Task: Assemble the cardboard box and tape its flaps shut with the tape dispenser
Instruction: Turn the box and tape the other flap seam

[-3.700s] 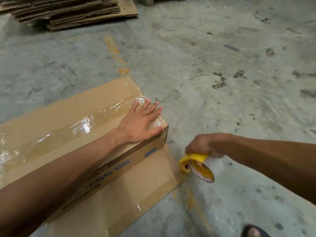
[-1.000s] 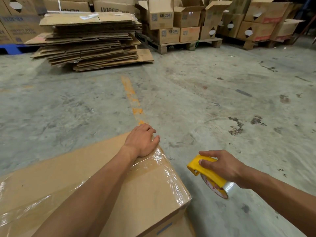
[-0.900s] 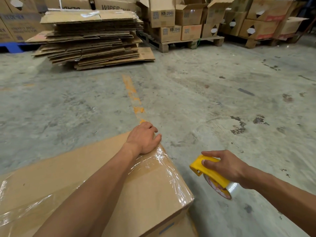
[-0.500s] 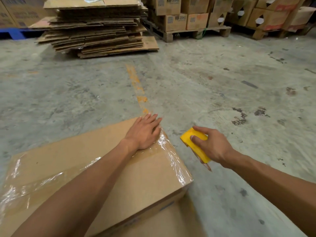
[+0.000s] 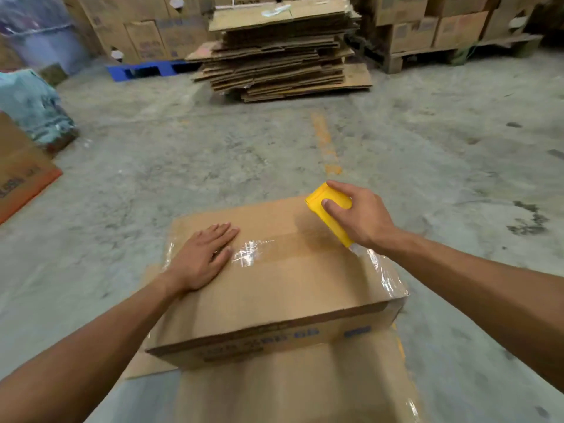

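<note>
A grey concrete floor (image 5: 213,154), stained and scuffed, stretches ahead of the hands, with a worn orange painted line (image 5: 325,141) running away from them. Straight ahead beyond it stands a tall stack of flattened cardboard (image 5: 280,53). Past the stack, cartons sit on a blue pallet (image 5: 143,68) toward the left and a wooden pallet (image 5: 451,53) toward the right. Far left lies a pale teal bundle (image 5: 30,108).

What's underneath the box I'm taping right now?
A flat cardboard sheet lies under the box, sticking out toward the camera and a bit at the left corner. The concrete floor surrounds it. What is directly beneath the box is covered.
</note>
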`<state>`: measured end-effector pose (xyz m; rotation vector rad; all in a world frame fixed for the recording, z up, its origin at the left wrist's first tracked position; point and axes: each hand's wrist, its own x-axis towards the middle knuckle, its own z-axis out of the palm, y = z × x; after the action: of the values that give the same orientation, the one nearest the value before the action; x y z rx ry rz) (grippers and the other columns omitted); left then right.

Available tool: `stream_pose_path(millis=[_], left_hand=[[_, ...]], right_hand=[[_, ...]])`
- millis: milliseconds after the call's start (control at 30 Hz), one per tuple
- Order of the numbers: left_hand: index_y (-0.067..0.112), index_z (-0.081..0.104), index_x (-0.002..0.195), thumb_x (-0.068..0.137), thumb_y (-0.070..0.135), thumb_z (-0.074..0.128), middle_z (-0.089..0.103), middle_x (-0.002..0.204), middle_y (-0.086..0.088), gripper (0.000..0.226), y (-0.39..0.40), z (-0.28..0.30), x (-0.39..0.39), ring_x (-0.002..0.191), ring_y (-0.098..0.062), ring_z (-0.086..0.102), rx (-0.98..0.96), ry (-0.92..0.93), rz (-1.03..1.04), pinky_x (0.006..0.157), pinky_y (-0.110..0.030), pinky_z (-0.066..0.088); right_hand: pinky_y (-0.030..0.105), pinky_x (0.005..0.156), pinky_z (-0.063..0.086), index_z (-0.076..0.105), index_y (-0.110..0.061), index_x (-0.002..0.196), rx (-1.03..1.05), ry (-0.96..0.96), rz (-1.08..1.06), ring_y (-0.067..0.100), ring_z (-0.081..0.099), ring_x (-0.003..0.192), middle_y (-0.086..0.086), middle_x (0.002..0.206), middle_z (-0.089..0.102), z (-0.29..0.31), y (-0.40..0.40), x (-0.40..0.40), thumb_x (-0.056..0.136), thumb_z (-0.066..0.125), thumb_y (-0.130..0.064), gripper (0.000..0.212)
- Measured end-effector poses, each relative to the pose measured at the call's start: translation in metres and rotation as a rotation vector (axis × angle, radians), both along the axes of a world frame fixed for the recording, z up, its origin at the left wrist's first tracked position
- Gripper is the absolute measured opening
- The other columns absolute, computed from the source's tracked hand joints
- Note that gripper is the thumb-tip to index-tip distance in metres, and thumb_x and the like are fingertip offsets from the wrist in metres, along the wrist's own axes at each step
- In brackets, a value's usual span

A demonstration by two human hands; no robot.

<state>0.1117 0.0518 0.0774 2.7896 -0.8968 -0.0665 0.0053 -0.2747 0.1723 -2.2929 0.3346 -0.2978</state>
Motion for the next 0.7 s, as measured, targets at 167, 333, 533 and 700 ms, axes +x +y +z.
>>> stream_pose_path(millis=[167,333,533,700], left_hand=[[0.035,0.033,0.149,0.095,0.052,0.031,0.022,0.158,0.010,0.057,0.053,-0.001,-0.016,0.149,-0.011,0.011,-0.150,0.047,0.200,0.122,-0.040,0.005],[0.024,0.038,0.149,0.091,0.050,0.031,0.025,0.159,0.000,0.064,0.013,0.002,-0.037,0.149,-0.015,0.014,-0.190,0.041,0.198,0.120,-0.040,0.003],[0.024,0.031,0.152,0.092,0.050,0.021,0.021,0.161,-0.001,0.065,-0.074,-0.006,-0.066,0.150,-0.017,0.011,-0.101,-0.039,0.140,0.119,-0.040,0.003],[0.020,0.027,0.151,0.097,0.041,0.026,0.019,0.161,-0.007,0.059,-0.145,-0.005,-0.085,0.149,-0.024,0.010,-0.050,-0.069,0.095,0.119,-0.048,0.005]], right_hand=[[0.031,0.106,0.040,0.055,-0.033,0.138,-0.011,-0.017,0.119,0.024,0.049,0.130,0.001,0.142,0.056,0.001,0.022,0.000,0.091,0.062,-0.038,0.048],[0.030,0.105,0.037,0.055,-0.032,0.138,-0.027,-0.004,0.137,0.023,0.048,0.132,0.000,0.143,0.055,0.000,0.013,-0.007,0.091,0.063,-0.038,0.048],[0.030,0.103,0.040,0.056,-0.034,0.137,-0.010,-0.007,0.090,0.022,0.050,0.130,0.000,0.141,0.057,0.000,-0.004,-0.012,0.090,0.063,-0.040,0.048],[0.045,0.097,0.051,0.056,-0.037,0.135,0.121,0.013,0.099,0.018,0.054,0.087,-0.007,0.099,0.063,0.005,-0.013,-0.020,0.075,0.060,-0.057,0.063]])
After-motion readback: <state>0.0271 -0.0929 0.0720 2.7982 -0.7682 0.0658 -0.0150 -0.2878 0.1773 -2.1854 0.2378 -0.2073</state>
